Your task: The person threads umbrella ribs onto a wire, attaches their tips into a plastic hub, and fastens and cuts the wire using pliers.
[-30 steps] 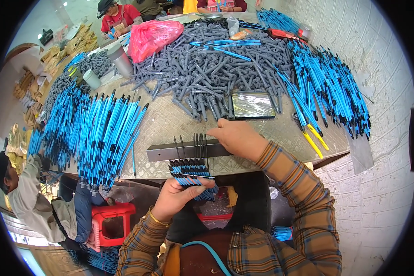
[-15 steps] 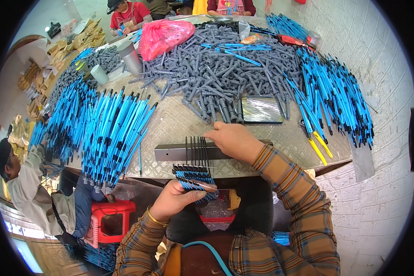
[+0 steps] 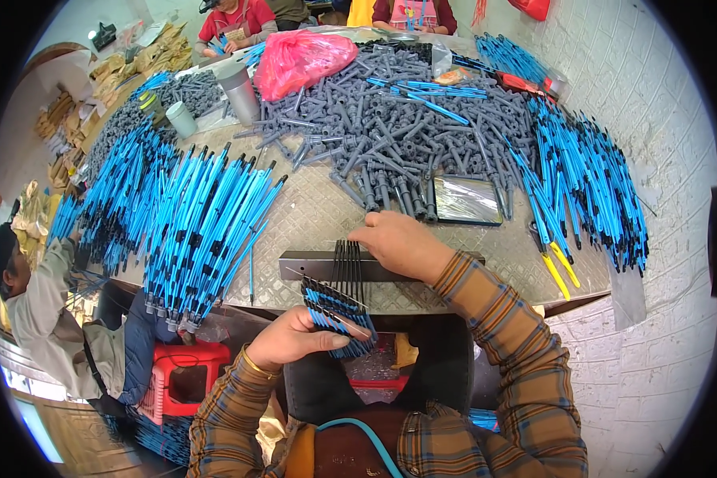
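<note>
My left hand (image 3: 291, 341) is wrapped round a bundle of blue-and-black rods (image 3: 336, 309) at the table's front edge, thumb on the near side. Thin black shafts (image 3: 348, 264) stick out from the bundle toward the far side, lying across a dark metal bar (image 3: 303, 265). Fine light-coloured wires or pins cross the bundle and the shaft ends. Close by the tips of those shafts, my right hand (image 3: 398, 245) has its fingers pinched together. What sits between these fingertips is too small to make out.
Grey plastic tubes (image 3: 406, 127) are heaped mid-table behind a flat, film-covered box (image 3: 466, 199). Blue rods (image 3: 203, 231) pile at left, with more blue rods (image 3: 589, 183) at right beside yellow-handled pliers (image 3: 560, 267). A co-worker (image 3: 72, 319) sits at left near a red stool (image 3: 185, 374).
The scene has shifted slightly rightward in view. The bundle in my left hand has tilted a little, and my right hand stays at the shaft tips, fingers still closed.
</note>
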The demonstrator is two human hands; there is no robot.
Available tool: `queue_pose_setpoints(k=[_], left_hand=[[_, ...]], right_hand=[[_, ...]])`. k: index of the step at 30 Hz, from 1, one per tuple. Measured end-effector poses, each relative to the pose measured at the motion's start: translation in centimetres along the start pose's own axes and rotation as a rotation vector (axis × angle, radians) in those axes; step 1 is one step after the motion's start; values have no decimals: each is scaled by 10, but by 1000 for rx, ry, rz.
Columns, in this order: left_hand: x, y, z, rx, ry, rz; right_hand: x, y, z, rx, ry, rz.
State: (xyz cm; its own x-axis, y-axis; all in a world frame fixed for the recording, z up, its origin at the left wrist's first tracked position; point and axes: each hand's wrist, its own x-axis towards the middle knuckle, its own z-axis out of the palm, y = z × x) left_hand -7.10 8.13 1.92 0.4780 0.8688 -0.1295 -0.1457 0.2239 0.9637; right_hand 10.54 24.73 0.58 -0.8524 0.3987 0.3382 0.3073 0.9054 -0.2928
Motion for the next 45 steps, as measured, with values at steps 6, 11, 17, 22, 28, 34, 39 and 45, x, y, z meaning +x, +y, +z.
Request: queue_pose_setpoints(k=[6, 11, 17, 22, 28, 34, 39, 45], left_hand=[[0, -3, -9, 16, -35, -4], [0, -2, -9, 11, -39, -4], [-3, -2, -4, 63, -23, 12], [0, -4, -5, 102, -78, 61], [2, -3, -9, 61, -116, 61], [3, 0, -9, 51, -132, 35], [-5, 0, -3, 46, -159, -6], [-53, -29, 16, 142, -240, -175]], right_hand=[[12, 1, 21, 341, 30, 109], [20, 8, 26, 362, 23, 50], [15, 4, 10, 358, -162, 284], [2, -15, -6, 107, -124, 285], [-2, -3, -16, -62, -257, -103], [7, -3, -37, -186, -477, -424], [3, -13, -46, -172, -432, -482], [-36, -85, -65, -432, -483, -407]])
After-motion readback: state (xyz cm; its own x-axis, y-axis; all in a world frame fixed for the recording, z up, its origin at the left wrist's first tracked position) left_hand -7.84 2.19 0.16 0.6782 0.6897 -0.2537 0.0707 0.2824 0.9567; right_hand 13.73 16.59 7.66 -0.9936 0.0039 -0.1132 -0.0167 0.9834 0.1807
